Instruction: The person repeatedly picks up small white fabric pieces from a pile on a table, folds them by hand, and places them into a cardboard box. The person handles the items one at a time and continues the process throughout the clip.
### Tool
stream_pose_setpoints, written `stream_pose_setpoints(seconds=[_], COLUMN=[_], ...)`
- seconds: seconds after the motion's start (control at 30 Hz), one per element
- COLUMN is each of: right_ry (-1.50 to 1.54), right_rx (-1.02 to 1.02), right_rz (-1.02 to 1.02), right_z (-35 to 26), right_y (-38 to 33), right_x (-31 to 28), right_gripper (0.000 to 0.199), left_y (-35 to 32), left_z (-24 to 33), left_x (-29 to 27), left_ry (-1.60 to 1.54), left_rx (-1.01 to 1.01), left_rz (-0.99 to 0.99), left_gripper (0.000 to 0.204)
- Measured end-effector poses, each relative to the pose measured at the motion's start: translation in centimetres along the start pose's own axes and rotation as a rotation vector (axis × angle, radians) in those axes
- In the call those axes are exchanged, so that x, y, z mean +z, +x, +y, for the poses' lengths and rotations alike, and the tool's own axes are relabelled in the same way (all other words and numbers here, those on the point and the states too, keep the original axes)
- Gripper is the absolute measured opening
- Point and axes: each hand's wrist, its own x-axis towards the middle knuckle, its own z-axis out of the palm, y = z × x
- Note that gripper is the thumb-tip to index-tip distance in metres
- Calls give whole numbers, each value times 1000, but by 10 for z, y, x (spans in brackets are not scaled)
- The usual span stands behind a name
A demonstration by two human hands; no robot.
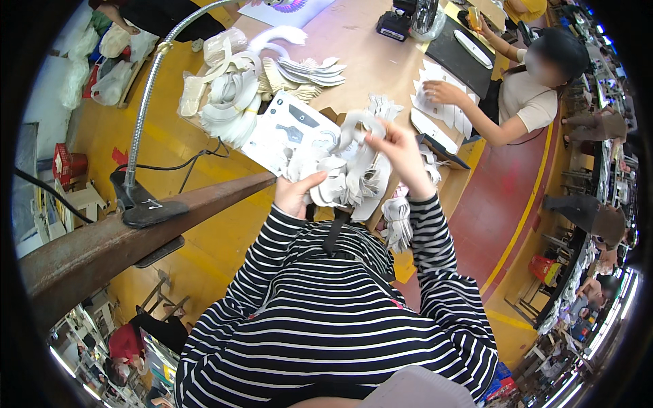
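- Left hand (297,195) cupped under a thick bundle of white cut pieces (347,178), fingers wrapped round its lower edge; bundle held up in front of the striped chest, above the near table edge.
- Right hand (398,151) pinching one curved white strip (355,124) at the top of that bundle, thumb and fingers closed on it.
- One white printed sheet (294,134) with grey shape outlines lies flat on the table (367,54), just beyond the bundle; print too small to make out.
- One large heap of white curved strips (231,95) at the table's left end; a fan of white flat pieces (309,70) beside it.
- One metal gooseneck lamp arm (146,102) rises from a black clamp on a brown beam (102,238).
- One co-worker's hand (442,92) rests on more white pieces across the table; several plastic bags (109,75) lie on the yellow floor, far left.
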Motion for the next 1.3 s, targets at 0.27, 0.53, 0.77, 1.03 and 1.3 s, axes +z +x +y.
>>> stream_pose_setpoints(seconds=[0.27,0.53,0.77,1.03,1.3], right_ry=[-928,-1311,-894,-477,-8], right_rx=[-385,-138,-341,-340,3], right_rz=[273,-51,116,126,271], right_z=[61,239,117,6,23], right_y=[99,89,30,-59,-61], right_x=[-78,-88,-22,74,56], right_gripper=[27,50,35,55,21], left_y=[-2,-4,-1,7,12], left_z=[6,7,2,-8,-7], left_x=[-14,-7,-3,11,14], left_ry=[-5,-23,-58,-77,-54], left_rx=[-49,-60,-73,-116,-195], left_rz=[35,58,58,64,-9], left_gripper=[52,55,56,35,34])
